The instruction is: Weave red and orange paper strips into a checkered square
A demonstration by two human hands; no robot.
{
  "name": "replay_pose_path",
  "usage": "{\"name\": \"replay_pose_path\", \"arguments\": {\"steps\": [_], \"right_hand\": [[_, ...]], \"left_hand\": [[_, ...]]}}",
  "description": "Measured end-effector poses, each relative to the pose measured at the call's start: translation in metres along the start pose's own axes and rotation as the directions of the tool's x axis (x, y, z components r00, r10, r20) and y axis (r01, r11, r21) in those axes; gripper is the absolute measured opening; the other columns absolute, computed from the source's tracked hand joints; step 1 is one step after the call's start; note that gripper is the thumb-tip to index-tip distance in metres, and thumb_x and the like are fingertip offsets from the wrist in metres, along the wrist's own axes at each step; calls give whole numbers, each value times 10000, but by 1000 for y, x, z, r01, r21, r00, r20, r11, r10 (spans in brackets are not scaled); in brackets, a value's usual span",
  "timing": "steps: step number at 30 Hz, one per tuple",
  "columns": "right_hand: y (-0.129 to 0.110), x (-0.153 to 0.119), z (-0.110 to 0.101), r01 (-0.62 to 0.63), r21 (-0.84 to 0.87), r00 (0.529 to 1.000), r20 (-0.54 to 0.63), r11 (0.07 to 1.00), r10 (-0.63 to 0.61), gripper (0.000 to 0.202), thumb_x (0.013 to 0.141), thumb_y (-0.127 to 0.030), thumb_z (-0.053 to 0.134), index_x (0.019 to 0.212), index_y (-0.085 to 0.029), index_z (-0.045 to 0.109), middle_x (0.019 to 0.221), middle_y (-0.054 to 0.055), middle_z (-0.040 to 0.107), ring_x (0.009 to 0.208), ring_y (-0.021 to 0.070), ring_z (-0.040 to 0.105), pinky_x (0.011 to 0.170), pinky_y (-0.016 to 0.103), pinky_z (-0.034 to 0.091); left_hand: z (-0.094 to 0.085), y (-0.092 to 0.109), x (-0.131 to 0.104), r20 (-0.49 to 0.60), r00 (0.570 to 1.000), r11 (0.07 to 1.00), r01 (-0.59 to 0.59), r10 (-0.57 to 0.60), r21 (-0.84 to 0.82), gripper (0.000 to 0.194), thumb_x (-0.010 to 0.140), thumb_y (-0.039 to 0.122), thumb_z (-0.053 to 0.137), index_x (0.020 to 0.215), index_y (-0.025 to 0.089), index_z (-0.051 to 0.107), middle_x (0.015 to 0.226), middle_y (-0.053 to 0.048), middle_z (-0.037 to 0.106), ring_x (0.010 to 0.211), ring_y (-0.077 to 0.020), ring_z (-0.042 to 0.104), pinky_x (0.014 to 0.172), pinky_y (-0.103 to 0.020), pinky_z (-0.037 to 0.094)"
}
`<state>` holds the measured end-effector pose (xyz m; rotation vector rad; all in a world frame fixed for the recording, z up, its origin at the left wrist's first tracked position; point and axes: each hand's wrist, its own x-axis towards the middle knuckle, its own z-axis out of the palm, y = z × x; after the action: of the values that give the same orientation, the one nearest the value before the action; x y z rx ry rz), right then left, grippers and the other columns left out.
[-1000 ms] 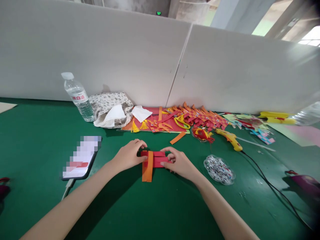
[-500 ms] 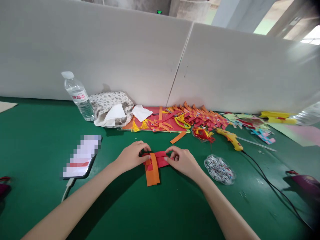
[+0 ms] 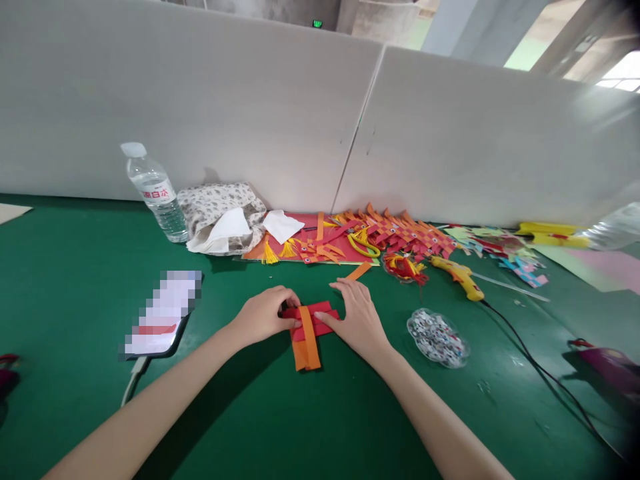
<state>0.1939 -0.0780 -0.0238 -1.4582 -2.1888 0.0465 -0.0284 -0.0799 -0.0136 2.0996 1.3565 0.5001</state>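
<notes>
Above the green surface (image 3: pixel 240 413), the left hand (image 3: pixel 267 313) pinches the red strips (image 3: pixel 323 309), crossed by orange strips (image 3: pixel 309 340), between both hands; the right hand (image 3: pixel 363 321), spread open, thumbs their right end. Farther right sits a clear dish (image 3: pixel 439 338).

Ctr frame: red strips (image 3: pixel 318 309), orange strips (image 3: pixel 312 352). Tabletop (image 3: pixel 280 427) dk green. Tassels (image 3: pixel 270 253) yel. R of ctr: woven pcs (image 3: pixel 405 235), red/orange chk; glue gun (image 3: pixel 461 277) yel, cord (image 3: pixel 535 365) blk. Mid L: cloth pouch (image 3: pixel 215 200), wht w/ grey blotches; bottle label (image 3: pixel 159 194) wht, red lettering.
</notes>
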Motion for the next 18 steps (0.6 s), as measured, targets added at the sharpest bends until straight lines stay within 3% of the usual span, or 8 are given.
{"name": "replay_pose_path", "arguments": {"steps": [7, 13, 18], "right_hand": [[9, 1, -1, 12, 16, 1000, -12, 1000, -12, 510, 714, -445, 648, 1138, -207, 496, 1202, 121, 536, 1150, 316, 447, 892, 488, 426], [-3, 1, -1, 107, 126, 993, -54, 986, -101, 341, 787, -311, 591, 1109, -224, 519, 1125, 85, 599, 1079, 270, 518, 925, 455, 408], [-11, -1, 2, 167, 170, 984, 26, 971, -174, 279, 795, -193, 553, 1071, -239, 546, 941, 24, 667, 919, 200, 593, 994, 452, 340]], "left_hand": [[0, 0, 0, 0, 1000, 1000, -4, 4, -22, 276, 723, 431, 640, 925, 252, 585, 911, -2, 607, 810, -175, 569, 630, -254, 406], [1, 4, 0, -32, 999, 998, -23, 21, -60, 222, 731, 363, 635, 911, 243, 583, 913, 1, 619, 792, -166, 562, 659, -263, 423], [1, 4, 1, -10, 999, 996, -31, 30, -83, 160, 750, 309, 609, 899, 252, 594, 879, 18, 638, 794, -161, 573, 669, -258, 431]]}}
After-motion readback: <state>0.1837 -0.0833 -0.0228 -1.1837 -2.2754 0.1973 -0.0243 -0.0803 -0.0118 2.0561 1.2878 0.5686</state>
